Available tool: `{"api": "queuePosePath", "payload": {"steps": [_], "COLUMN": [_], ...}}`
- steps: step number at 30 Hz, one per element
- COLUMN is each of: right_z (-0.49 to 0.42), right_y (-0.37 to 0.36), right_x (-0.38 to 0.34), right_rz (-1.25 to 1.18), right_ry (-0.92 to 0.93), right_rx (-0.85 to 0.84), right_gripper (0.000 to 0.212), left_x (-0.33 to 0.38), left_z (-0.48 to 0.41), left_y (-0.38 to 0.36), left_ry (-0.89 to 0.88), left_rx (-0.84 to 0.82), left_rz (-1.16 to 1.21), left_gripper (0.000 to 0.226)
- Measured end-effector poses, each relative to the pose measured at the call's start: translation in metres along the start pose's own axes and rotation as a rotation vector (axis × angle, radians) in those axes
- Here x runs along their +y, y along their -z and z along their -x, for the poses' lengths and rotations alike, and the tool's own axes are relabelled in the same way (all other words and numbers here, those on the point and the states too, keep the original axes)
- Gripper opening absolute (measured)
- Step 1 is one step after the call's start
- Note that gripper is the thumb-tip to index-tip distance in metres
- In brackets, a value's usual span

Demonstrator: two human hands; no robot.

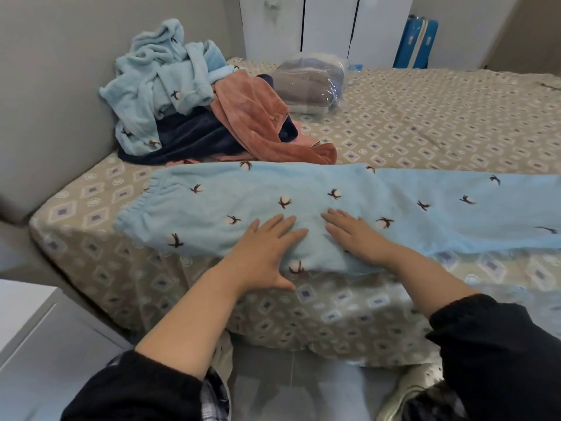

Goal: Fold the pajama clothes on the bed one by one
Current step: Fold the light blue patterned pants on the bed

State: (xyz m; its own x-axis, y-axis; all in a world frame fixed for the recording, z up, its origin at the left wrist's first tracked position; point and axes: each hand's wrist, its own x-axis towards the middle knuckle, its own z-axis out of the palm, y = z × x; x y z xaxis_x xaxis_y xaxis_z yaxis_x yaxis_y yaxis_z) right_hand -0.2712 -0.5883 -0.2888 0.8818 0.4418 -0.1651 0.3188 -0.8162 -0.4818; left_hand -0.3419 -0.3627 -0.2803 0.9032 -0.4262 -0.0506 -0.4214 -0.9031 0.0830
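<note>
Light blue fleece pajama trousers [303,192] with small dark flower motifs lie flat across the near edge of the bed [440,117], waistband to the left, legs running off to the right. My left hand [267,250] presses flat on the cloth near its front edge, fingers straight and spread. Just to its right, my right hand [353,235] also lies flat on the trousers with straight fingers. Neither hand grips anything.
A heap of unfolded pajamas sits at the back left by the wall: a light blue piece [158,83], a navy one [188,138] and a rust-pink one [261,117]. A plastic-wrapped bundle [309,83] lies behind it. White cupboards and a blue case [417,44] stand beyond the bed.
</note>
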Motion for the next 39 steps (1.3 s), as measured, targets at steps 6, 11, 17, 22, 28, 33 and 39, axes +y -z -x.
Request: {"api": "queuePosePath", "payload": {"steps": [6,11,17,22,28,33,39], "right_z": [0.045,0.029,-0.003,0.008,0.020,0.021,0.046], "right_y": [0.000,0.005,0.000,0.009,-0.025,-0.054,-0.065], "right_x": [0.003,-0.005,-0.009,-0.023,-0.049,-0.068,-0.076], "right_rz": [-0.084,-0.171,0.167,0.139,0.283,0.257,-0.445], "right_ry": [0.068,0.114,0.160,0.170,0.110,-0.009,-0.116], "right_rx": [-0.025,0.075,0.835,1.081,0.842,0.735,0.681], "right_gripper": [0.071,0.061,0.022,0.011,0.046,0.022,0.007], "left_x": [0.001,-0.010,-0.019,-0.027,-0.028,-0.026,-0.018], "left_z": [0.000,-0.005,-0.029,-0.046,-0.047,-0.040,-0.030], "left_y": [-0.007,0.001,0.003,0.011,0.020,0.023,0.018], "left_ry": [0.042,0.260,0.391,0.498,0.476,0.460,0.428], "left_rx": [0.325,0.396,0.458,0.463,0.426,0.356,0.319], "left_rz": [0.234,0.591,0.711,0.793,0.815,0.870,0.868], "left_gripper": [0.018,0.012,0.019,0.016,0.015,0.019,0.024]}}
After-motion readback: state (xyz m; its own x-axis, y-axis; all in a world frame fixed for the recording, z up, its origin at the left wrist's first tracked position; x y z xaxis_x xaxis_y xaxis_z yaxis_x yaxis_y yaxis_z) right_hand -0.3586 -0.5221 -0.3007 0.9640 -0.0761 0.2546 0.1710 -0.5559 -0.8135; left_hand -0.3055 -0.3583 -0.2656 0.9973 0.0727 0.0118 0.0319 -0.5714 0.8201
